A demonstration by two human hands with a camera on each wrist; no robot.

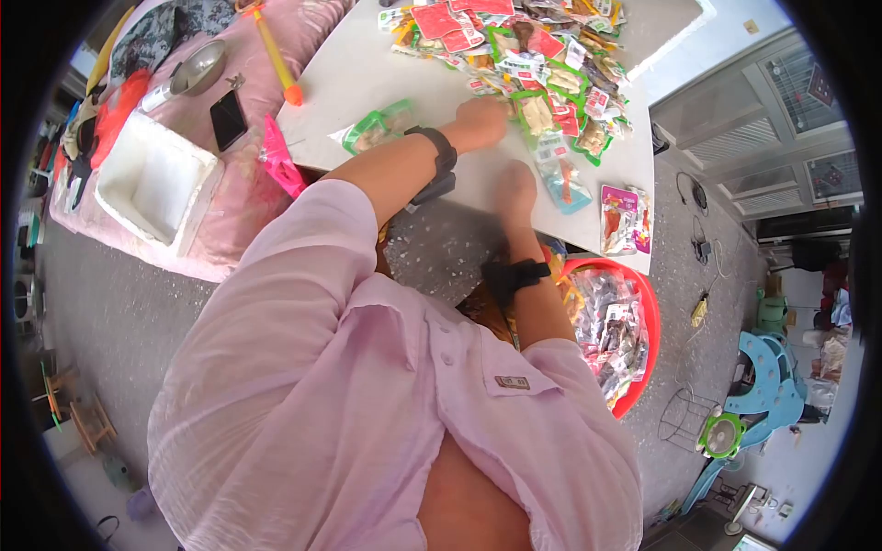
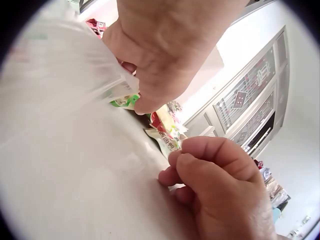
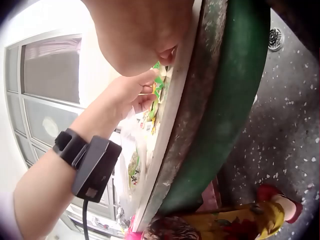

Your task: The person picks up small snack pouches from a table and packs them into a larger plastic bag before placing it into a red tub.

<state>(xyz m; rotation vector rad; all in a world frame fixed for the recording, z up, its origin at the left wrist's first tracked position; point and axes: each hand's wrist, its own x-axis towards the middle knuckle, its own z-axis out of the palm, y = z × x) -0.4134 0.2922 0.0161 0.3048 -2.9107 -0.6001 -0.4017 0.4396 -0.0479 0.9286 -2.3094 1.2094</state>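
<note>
In the head view my left hand (image 1: 482,124) is over the white tabletop, at the near edge of a pile of food packets (image 1: 542,69). Its thumb (image 2: 145,102) stands apart from loosely bent fingers, and no packet shows gripped between them. My right hand (image 1: 516,191), blurred, is nearer the table's front edge, left of a clear blue-tinted packet (image 1: 562,179). From the left wrist its fingers look curled, the thumb (image 2: 187,162) against the forefinger, with nothing visible held. A clear plastic bag (image 2: 60,75) fills that view's left side. Left of the hands lies a green-edged packet (image 1: 372,129).
A red tub (image 1: 650,321) full of packets stands below the table's right front. Purple packets (image 1: 620,220) lie at the right corner. At left, a pink-covered surface (image 1: 243,184) bears a white foam box (image 1: 197,207), a phone (image 1: 228,119) and a metal pan (image 1: 200,69).
</note>
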